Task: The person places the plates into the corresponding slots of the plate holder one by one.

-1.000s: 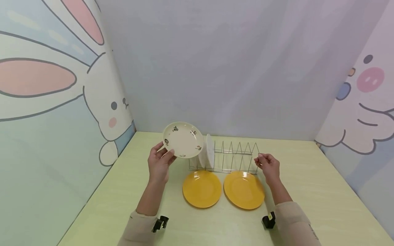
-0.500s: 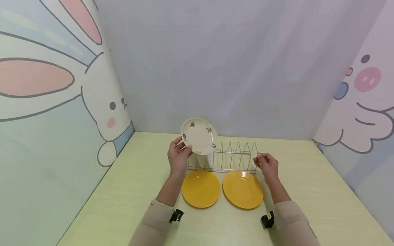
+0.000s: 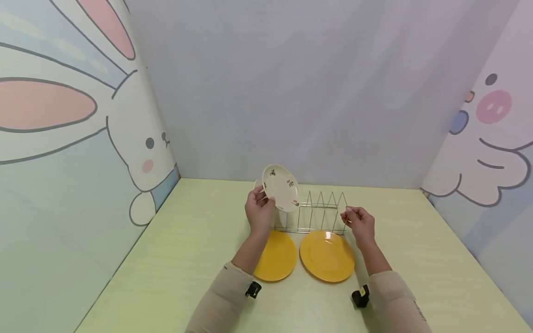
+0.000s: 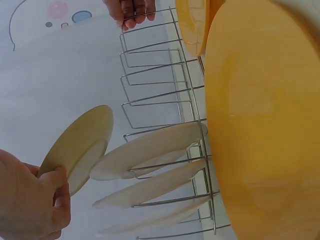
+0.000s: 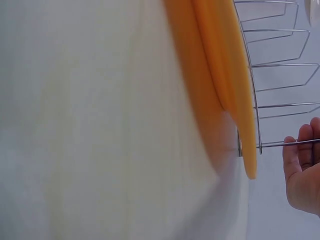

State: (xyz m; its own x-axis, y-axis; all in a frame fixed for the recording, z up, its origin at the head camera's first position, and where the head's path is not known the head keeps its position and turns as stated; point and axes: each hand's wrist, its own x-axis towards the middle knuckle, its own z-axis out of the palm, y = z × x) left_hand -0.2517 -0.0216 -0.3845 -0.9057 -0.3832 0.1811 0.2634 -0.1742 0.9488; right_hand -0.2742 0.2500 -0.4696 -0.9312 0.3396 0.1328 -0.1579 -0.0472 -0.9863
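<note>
My left hand (image 3: 259,213) holds a cream plate (image 3: 281,188) with small printed figures, thumb on its face near the rim. That plate is raised and tilted above the left part of a wire dish rack (image 3: 317,206). Several white plates (image 4: 152,147) stand on edge in the rack's slots at that end, and in the left wrist view the cream plate hangs just beside them. At the other end, my right hand (image 3: 361,225) pinches the rack's end wire between thumb and fingers.
Two yellow plates lie on the pale table (image 3: 416,259) in front of the rack. The right yellow plate (image 3: 327,256) is fully in view; my left forearm partly covers the left yellow plate (image 3: 276,256). A grey wall (image 3: 287,92) rises behind.
My left hand has carried the cream plate to the right, over the rack, and turned it so it appears narrower. The right hand has stayed on the rack's end wire.
</note>
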